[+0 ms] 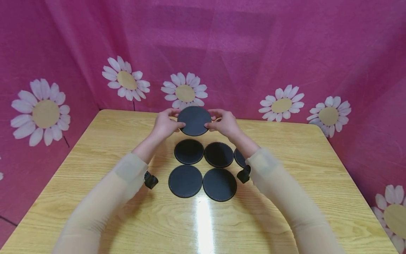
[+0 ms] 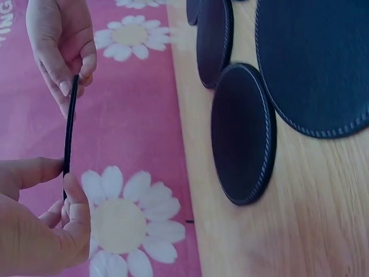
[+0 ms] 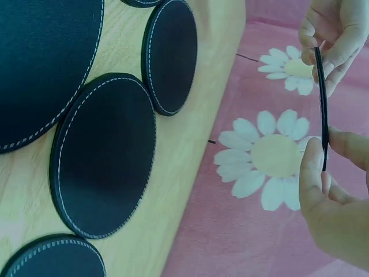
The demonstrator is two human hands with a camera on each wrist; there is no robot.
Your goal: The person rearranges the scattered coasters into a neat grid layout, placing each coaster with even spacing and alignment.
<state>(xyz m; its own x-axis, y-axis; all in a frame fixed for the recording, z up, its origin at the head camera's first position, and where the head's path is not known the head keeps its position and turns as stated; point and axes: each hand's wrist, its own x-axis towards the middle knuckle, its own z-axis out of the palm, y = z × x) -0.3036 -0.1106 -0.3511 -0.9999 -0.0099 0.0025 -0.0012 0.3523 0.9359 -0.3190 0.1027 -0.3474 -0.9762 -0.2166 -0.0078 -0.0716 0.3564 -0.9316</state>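
Between my two hands a round black coaster [image 1: 194,121] is held up over the far part of the table. My left hand [image 1: 164,124] pinches its left edge, thumb on the face towards me. On the opposite edge, my right hand [image 1: 226,123] pinches it the same way. Both wrist views show this coaster edge-on as a thin dark strip [image 2: 70,124]. Below it, several matching coasters lie flat: two in the nearer row, at left [image 1: 185,181] and right [image 1: 220,184], and three behind them. The rearmost right coaster [image 1: 239,158] is partly hidden by my right forearm.
The wooden table [image 1: 301,197] ends just beyond my hands, against a pink curtain [image 1: 234,53] with white daisies. White stitching rims the coasters in the wrist views. A small black device [image 1: 150,180] is at my left wrist, and another black device [image 1: 244,174] at my right.
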